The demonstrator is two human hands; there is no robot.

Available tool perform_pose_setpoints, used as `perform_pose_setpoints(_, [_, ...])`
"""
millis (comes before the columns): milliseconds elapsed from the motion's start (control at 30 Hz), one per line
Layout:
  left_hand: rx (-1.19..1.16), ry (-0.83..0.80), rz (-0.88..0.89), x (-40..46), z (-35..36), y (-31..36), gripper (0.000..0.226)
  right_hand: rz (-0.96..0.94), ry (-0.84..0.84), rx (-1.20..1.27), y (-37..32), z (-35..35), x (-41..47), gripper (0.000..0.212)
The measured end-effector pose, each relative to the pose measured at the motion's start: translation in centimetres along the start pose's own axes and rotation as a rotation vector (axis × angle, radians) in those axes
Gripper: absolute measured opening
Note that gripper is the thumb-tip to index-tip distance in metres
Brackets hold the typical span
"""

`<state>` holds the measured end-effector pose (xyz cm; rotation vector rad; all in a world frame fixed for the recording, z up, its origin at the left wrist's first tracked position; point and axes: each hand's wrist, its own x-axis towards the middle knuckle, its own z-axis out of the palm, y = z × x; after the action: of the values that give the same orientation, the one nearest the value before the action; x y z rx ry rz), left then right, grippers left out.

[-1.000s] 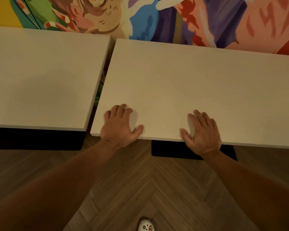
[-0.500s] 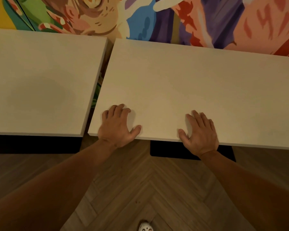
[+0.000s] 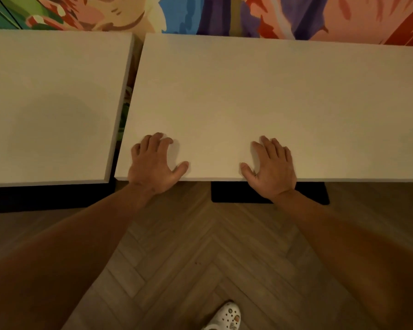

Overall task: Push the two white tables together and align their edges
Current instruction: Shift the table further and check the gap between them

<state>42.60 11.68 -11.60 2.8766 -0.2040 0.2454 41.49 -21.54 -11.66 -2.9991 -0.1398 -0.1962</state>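
Two white tables stand side by side against a painted wall. The left table [image 3: 53, 103] and the right table [image 3: 272, 103] are apart, with a narrow gap between them that is slimmer at the front than at the back. Their front edges are nearly level. My left hand [image 3: 153, 163] lies flat on the right table's front left corner, fingers spread, heel over the edge. My right hand [image 3: 270, 165] lies flat the same way near the middle of that front edge.
A colourful mural [image 3: 200, 13] covers the wall behind both tables. Black table bases [image 3: 234, 194] show under the front edges. The floor [image 3: 200, 253] is herringbone wood, and a white clog [image 3: 224, 317] on my foot shows at the bottom.
The right table has shifted toward the left table under my hands. The gap at the back has narrowed and the front edges have come nearly level.
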Motion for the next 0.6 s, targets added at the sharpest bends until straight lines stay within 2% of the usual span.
perform_pose_setpoints(433, [0.026, -0.067, -0.016, 0.3, -1.2, 0.6, 0.080, -0.040, -0.111, 0.064, 0.3, -2.3, 0.1, 0.076])
perform_pose_setpoints(600, [0.039, -0.178, -0.095, 1.0, -2.0, 2.0, 0.082, -0.076, -0.299, 0.152, 1.8, -3.8, 0.8, 0.078])
